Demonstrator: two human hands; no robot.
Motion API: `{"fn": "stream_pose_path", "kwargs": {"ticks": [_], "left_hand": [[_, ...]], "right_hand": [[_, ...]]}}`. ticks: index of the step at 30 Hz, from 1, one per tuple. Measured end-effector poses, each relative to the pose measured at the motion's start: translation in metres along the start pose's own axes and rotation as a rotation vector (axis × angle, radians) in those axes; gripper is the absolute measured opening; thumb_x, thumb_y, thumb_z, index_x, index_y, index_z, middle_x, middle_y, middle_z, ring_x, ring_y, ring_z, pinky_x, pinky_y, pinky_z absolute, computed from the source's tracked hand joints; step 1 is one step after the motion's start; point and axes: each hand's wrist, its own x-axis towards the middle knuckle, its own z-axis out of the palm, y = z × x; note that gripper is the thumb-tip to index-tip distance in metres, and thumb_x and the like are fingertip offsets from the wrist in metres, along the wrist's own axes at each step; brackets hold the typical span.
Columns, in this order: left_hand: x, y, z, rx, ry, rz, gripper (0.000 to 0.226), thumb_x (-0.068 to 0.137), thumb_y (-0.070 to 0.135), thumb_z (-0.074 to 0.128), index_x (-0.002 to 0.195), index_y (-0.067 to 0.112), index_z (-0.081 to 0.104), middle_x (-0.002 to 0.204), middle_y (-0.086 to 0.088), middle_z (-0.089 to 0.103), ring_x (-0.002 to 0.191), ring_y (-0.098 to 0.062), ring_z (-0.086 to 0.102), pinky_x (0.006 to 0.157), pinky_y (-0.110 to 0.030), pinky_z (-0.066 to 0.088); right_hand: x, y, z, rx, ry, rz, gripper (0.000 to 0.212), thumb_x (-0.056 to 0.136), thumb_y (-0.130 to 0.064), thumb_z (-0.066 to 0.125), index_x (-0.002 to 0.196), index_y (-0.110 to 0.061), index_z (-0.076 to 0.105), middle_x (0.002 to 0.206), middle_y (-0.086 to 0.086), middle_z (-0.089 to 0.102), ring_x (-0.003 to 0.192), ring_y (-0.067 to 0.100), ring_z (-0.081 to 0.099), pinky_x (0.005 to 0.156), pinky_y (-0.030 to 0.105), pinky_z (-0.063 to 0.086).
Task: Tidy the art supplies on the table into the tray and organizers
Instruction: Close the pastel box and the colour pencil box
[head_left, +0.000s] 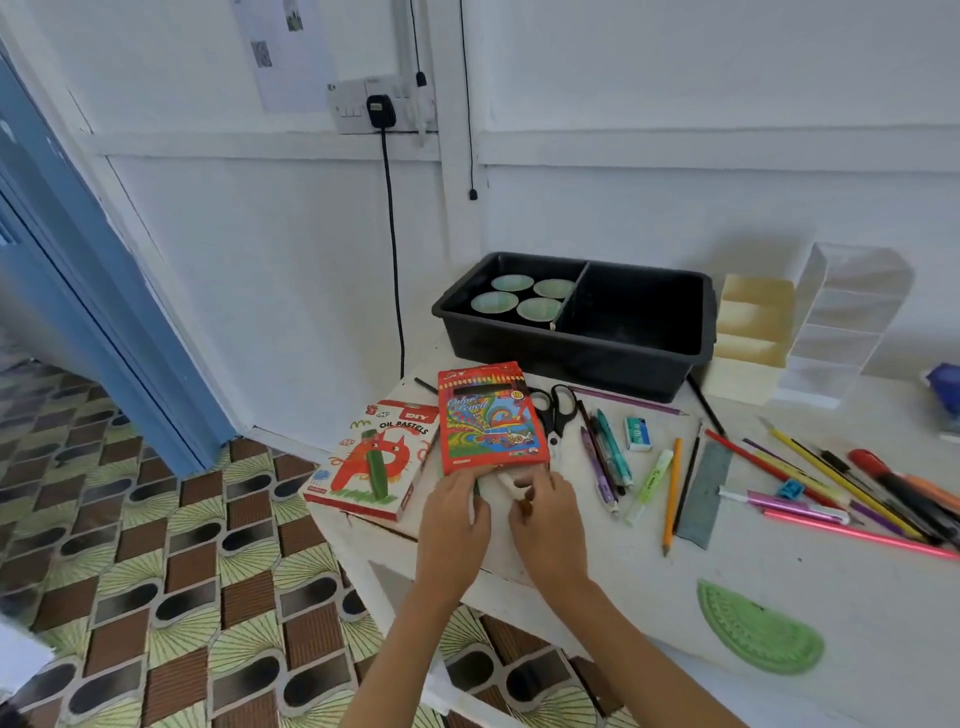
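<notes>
A red colour pencil box (491, 418) lies on the white table (649, 582), its near end held by both hands. My left hand (454, 512) grips the box's near left corner. My right hand (545, 512) holds the near right edge, fingers curled over something white beneath the box. An oil pastels box (371, 460) lies to the left at the table corner. Behind stands the black two-part tray (649, 343) with several green cups (522, 299) in its left half. A cream organizer (753, 327) and a clear organizer (841, 317) stand right of it.
Black scissors (556, 410), pens, pencils, a highlighter (652, 483), an eraser (636, 434), a grey ruler (706, 493) and markers (904, 483) lie scattered to the right. A green protractor (753, 629) lies near the front edge. A black cable hangs down the wall behind the table's left corner.
</notes>
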Motion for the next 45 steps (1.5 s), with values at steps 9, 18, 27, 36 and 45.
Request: {"fn": "stream_pose_path", "kwargs": {"ticks": [9,18,27,36,45], "left_hand": [[-0.024,0.07,0.053,-0.206,0.021,-0.038,0.035,0.085,-0.008,0.052,0.111,0.013,0.061,0.107,0.003,0.061,0.102,-0.013,0.054,0.091,-0.026,0.042],[-0.089,0.201,0.162,-0.394,-0.33,0.138,0.038,0.089,-0.001,0.05,0.108,0.031,0.057,0.107,0.016,0.059,0.105,-0.001,0.052,0.092,-0.02,0.041],[-0.147,0.285,0.238,-0.261,-0.788,0.288,0.075,0.077,0.067,0.057,0.14,0.043,0.026,0.139,0.033,0.021,0.129,0.011,0.02,0.113,-0.023,0.016],[-0.148,0.291,0.246,-0.153,-0.759,0.386,0.083,0.076,0.066,0.059,0.145,0.042,0.018,0.147,0.029,0.015,0.136,0.011,0.005,0.111,-0.015,-0.002],[-0.145,0.283,0.252,-0.182,-0.742,0.367,0.084,0.065,0.069,0.066,0.137,0.05,0.027,0.144,0.03,0.03,0.135,0.011,0.017,0.108,-0.013,0.008]], "right_hand": [[-0.031,0.031,-0.118,0.355,0.333,0.084,0.03,0.074,0.005,0.069,0.092,-0.018,0.065,0.084,0.001,0.06,0.075,0.006,0.06,0.066,0.011,0.048],[-0.088,0.129,-0.272,0.491,0.639,0.389,0.015,0.082,-0.006,0.07,0.093,-0.016,0.07,0.082,-0.002,0.069,0.073,0.006,0.064,0.066,0.015,0.051],[-0.132,0.209,-0.372,0.635,0.773,0.559,0.02,0.086,-0.014,0.067,0.105,-0.015,0.062,0.09,0.004,0.069,0.085,0.015,0.065,0.073,0.022,0.051],[-0.138,0.234,-0.386,0.48,0.511,0.421,0.015,0.079,-0.011,0.074,0.092,-0.015,0.065,0.071,0.0,0.071,0.067,0.011,0.066,0.063,0.018,0.053],[-0.126,0.244,-0.376,0.269,0.31,0.229,0.019,0.077,-0.015,0.076,0.087,-0.023,0.062,0.072,-0.007,0.065,0.07,0.001,0.06,0.064,0.012,0.047]]}}
